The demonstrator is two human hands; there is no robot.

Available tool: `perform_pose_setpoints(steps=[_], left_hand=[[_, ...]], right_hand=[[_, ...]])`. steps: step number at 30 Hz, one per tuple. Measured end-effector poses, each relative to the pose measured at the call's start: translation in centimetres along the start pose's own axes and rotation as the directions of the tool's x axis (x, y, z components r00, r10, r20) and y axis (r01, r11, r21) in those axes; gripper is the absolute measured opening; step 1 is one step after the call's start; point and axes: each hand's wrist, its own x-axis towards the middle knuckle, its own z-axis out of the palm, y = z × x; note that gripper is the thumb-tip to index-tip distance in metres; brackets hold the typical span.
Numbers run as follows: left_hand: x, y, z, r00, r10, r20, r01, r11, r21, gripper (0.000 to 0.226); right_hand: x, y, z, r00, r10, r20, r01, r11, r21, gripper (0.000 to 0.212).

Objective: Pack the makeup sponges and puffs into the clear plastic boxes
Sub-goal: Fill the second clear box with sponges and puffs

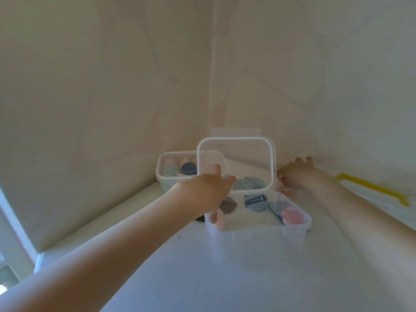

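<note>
Left hand (206,190) grips upright lid (236,164) — right hand (297,174) spread flat behind box (258,221).

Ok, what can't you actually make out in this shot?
- Head view: the left hand covers part of the lid, so its grip is unclear.
- The right hand reaches behind the lid; whether it holds anything is hidden.
- The print on the dark blue puff in the front box is too blurred to read.
- The back box has its contents hazed by its wall.
</note>
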Motion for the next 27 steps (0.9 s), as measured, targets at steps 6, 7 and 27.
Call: perform_pose_setpoints(steps=[6,7,27], left_hand=[[0.6,0.5,0.3,1.0,0.005,-0.01,-0.004,0.991,0.133,0.096],[0.6,0.7,0.3,1.0,0.005,-0.013,-0.003,0.988,0.157,0.096],[-3.4,6.4,1.0,0.967,0.168,-0.19,-0.158,0.985,0.067,0.111]], right_hand=[[0.7,-0.2,-0.4,0.992,0.068,0.108,-0.061,0.996,-0.064,0.038],[0.7,-0.2,-0.5,0.993,0.072,0.091,-0.067,0.996,-0.052,0.037],[-20.0,4.9,-4.4,0.657,0.672,-0.342,0.015,0.442,0.897,0.04]])
